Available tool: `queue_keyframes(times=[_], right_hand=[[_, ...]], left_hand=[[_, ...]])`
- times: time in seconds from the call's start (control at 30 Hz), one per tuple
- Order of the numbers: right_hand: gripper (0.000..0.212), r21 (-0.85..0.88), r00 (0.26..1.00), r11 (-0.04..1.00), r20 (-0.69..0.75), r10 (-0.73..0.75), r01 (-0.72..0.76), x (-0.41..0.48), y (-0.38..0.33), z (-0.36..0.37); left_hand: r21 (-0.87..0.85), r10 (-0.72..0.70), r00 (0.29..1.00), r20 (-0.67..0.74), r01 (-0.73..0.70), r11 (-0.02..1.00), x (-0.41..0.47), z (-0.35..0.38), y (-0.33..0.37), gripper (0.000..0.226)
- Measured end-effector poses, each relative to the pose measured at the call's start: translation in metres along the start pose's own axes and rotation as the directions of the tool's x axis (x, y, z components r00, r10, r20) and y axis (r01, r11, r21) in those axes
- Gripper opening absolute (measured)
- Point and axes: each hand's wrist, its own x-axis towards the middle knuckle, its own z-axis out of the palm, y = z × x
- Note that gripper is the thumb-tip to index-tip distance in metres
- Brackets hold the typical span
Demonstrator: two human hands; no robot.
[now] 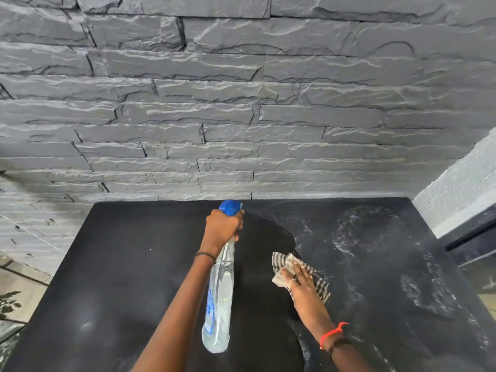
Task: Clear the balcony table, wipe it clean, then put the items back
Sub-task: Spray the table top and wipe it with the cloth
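Observation:
The black balcony table fills the lower part of the view, bare of items. My left hand grips the neck of a clear spray bottle with a blue trigger head, held above the table's middle and pointing toward the wall. My right hand lies flat, fingers spread, pressing a striped beige cloth onto the tabletop just right of the bottle. A dark wet patch spreads in front of the cloth. White dusty smears cover the table's right half.
A grey stone-clad wall stands directly behind the table. A lighter textured wall with a dark ledge borders the right side. Tiled floor and some plant leaves show at the lower left.

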Motion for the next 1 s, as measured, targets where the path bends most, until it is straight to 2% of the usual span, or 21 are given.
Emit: queue_keyframes(times=[0.2, 0.37, 0.7, 1.0], right_hand=[[0.07, -0.001, 1.0, 1.0, -0.018, 0.019, -0.019, -0.001, -0.001, 0.001], [0.071, -0.01, 1.0, 1.0, -0.017, 0.024, -0.024, -0.001, -0.001, 0.003], [0.073, -0.009, 1.0, 1.0, -0.022, 0.007, -0.007, -0.001, -0.001, 0.004], [0.068, 0.005, 1.0, 1.0, -0.017, -0.001, 0.001, -0.004, -0.002, 0.002]], left_hand=[[0.077, 0.053, 0.993, 0.106, -0.061, 0.995, 0.0, 0.043, 0.016, 0.031], [0.031, 0.103, 0.98, 0.171, -0.11, 0.993, -0.011, 0.064, 0.029, 0.027], [0.07, 0.127, 0.925, 0.357, -0.163, 0.984, -0.057, 0.082, 0.025, 0.031], [0.133, 0.044, 0.954, 0.297, -0.087, 0.987, -0.081, 0.064, -0.007, 0.03]])
